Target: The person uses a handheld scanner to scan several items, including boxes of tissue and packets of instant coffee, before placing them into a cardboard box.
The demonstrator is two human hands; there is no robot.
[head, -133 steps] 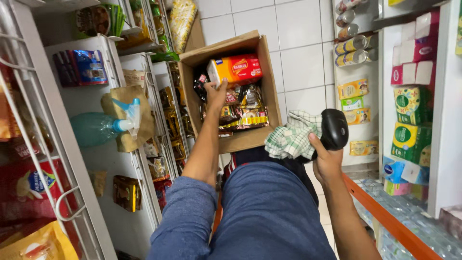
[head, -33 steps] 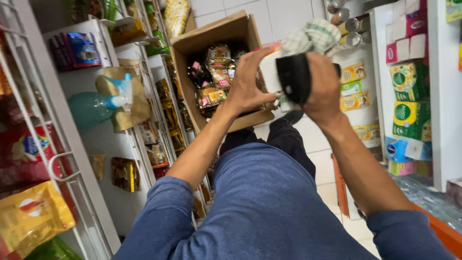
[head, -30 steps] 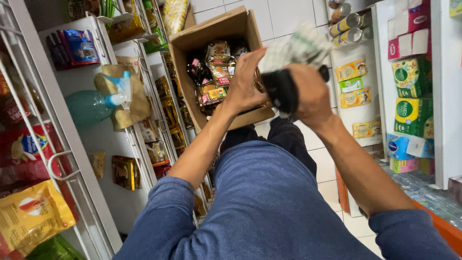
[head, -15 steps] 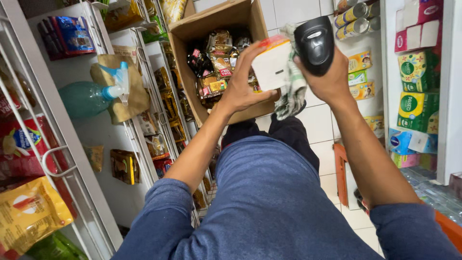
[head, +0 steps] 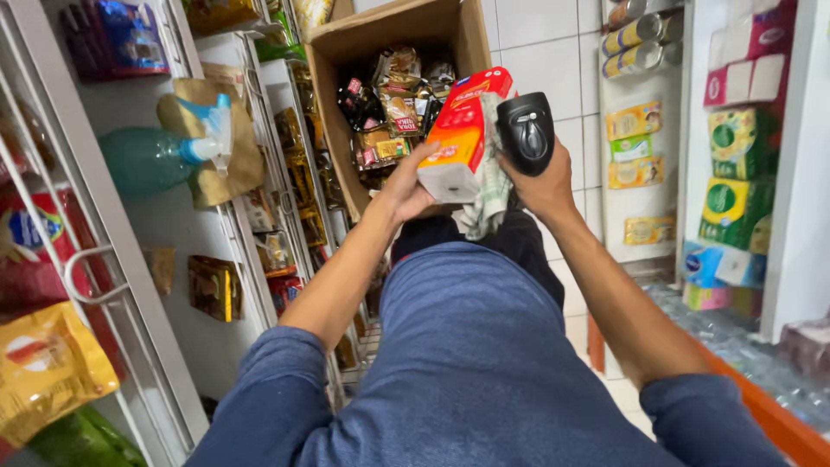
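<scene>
A red and orange carton with a white end is held up at mid-frame, just in front of an open cardboard box packed with snack packets. The left hand is closed round the carton's lower end. Just to the right, the right hand is wrapped round a black handheld scanner and a checked cloth. Stocked shelves stand at far right
</scene>
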